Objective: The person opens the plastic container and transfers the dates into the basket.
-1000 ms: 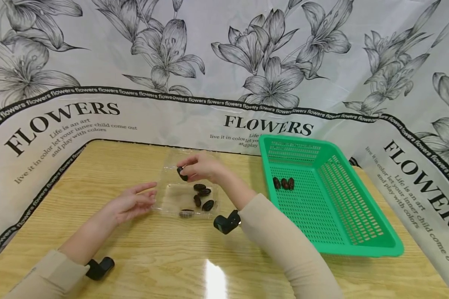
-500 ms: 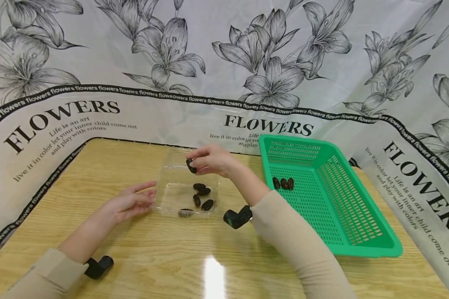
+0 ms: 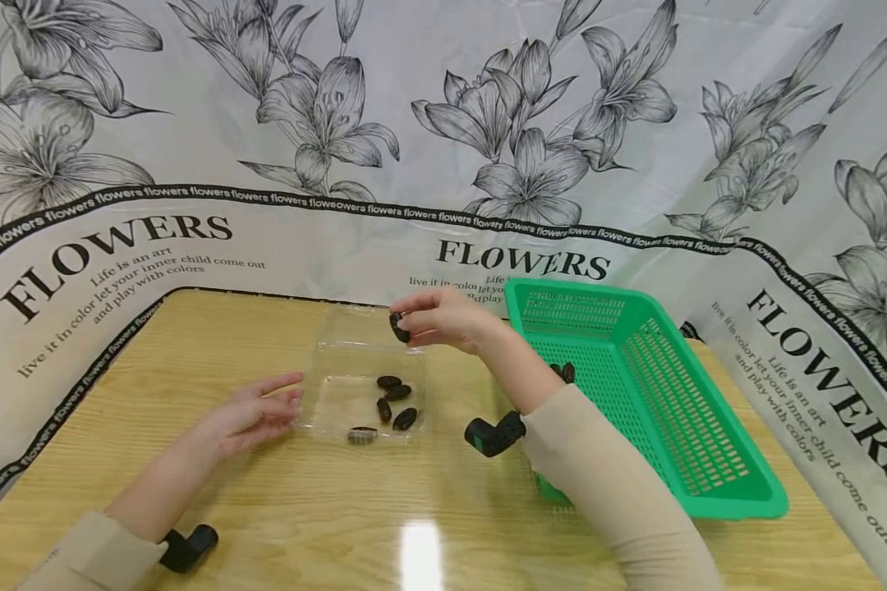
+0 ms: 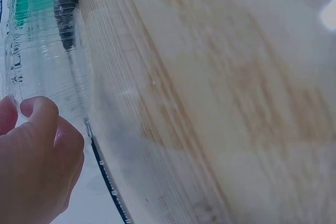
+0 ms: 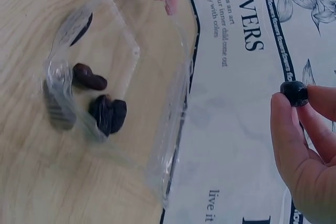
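Note:
My right hand pinches one dark, wrinkled date between thumb and fingertips, raised over the back right of a clear plastic box. Its lid is folded back. Several more dates lie in the box, mostly toward its right side; one date shows through the front wall. In the right wrist view the held date sits at the fingertips, well apart from the box. My left hand stays at the box's left side, fingers loosely bent and touching the wall.
A green plastic basket stands on the right of the wooden table. Dates lie inside it, partly hidden by my right forearm. A flower-printed cloth rises behind the table.
My right hand has moved right and back from above the box, carrying the pinched date toward the basket. The left hand has kept its place at the box. The view has tilted slightly.

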The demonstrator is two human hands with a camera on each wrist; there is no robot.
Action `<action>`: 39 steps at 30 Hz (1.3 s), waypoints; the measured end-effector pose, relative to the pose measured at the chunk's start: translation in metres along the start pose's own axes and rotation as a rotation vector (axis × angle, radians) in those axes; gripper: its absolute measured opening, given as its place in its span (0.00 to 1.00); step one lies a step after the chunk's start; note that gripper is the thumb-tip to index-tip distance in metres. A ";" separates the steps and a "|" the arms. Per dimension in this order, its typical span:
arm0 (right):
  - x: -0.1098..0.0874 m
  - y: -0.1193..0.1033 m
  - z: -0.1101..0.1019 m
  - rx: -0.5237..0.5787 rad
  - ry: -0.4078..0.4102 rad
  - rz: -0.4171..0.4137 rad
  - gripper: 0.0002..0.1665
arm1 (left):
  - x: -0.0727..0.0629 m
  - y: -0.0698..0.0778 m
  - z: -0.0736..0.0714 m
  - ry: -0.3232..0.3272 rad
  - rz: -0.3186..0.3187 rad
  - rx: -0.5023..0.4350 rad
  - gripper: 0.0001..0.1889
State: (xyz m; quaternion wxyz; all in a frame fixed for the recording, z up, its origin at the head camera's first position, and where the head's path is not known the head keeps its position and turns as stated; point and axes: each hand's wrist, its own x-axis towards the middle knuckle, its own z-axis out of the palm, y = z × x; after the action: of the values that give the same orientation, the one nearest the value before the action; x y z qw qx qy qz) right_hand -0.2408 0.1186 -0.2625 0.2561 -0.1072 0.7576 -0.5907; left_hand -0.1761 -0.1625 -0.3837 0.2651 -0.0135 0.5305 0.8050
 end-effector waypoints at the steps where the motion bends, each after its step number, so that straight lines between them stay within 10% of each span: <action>1: -0.002 0.000 -0.003 0.002 0.005 -0.004 0.23 | 0.000 -0.001 0.000 0.002 0.001 -0.002 0.38; 39: -0.074 0.028 -0.127 -0.011 0.131 0.022 0.30 | 0.007 0.000 0.008 0.039 -0.004 0.014 0.39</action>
State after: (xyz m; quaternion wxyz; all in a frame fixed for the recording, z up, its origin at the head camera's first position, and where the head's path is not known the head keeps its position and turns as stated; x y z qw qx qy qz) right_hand -0.2398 0.2671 -0.2486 0.2117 -0.0616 0.7772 -0.5894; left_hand -0.1797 -0.1528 -0.3823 0.2565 -0.0285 0.5411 0.8004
